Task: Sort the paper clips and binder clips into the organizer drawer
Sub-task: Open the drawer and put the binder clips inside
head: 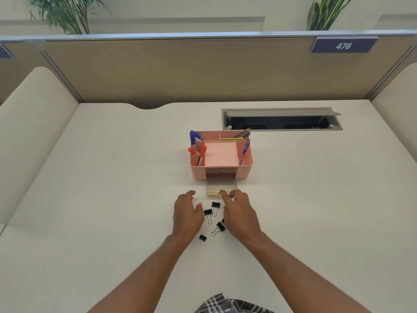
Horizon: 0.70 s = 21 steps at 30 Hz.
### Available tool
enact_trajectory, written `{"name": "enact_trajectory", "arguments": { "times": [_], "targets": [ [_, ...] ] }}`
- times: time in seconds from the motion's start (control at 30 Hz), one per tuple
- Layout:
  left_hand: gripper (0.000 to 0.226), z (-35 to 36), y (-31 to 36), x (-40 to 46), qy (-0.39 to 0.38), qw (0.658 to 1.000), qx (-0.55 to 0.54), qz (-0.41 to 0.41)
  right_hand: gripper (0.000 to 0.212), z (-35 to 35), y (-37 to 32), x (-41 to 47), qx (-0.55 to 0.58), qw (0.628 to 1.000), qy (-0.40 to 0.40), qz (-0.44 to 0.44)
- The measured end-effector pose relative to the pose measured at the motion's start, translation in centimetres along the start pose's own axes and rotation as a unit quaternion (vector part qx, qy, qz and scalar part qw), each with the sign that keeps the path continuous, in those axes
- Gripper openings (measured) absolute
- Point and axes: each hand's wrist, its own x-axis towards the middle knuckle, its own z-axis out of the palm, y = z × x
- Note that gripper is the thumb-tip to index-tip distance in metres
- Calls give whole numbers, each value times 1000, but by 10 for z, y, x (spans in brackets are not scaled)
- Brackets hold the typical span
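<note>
White desk (112,199) holds black binder clips (208,212) before pink organizer's open drawer (221,186).

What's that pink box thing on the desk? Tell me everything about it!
The pink organizer looks like smooth plastic and stands upright on the white desk. Its open top is split into compartments holding blue and red markers, pencils and a blue pen; the big middle one looks empty. Its small drawer is pulled out toward the person, and the right hand touches the drawer's front edge.

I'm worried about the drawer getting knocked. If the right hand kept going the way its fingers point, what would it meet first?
Likely the drawer's front edge: the right hand points toward the pink organizer, its fingers already at or touching that edge; contact is unclear.
</note>
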Motion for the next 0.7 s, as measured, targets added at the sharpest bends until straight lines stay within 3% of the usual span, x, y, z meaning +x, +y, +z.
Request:
{"name": "enact_trajectory", "arguments": {
  "times": [0.17, 0.33, 0.5, 0.7],
  "targets": [
    [45, -6, -19, -19, -29, 992, 96, 76, 32, -8, -1, -8, 59, 997, 29, 26],
    [39, -2, -12, -26, -53, 973, 182, 133, 54, -5, -13, -6, 10, 995, -82, -58],
    [13, 3, 0, -22, -34, 953, 241, 178, 35, -3, -22, 5, -38, 993, -92, -70],
    [12, 7, -2, -15, -38, 937, 281, 206, 31, -2, -13, 3, -37, 993, -108, -39]
  ]
}}
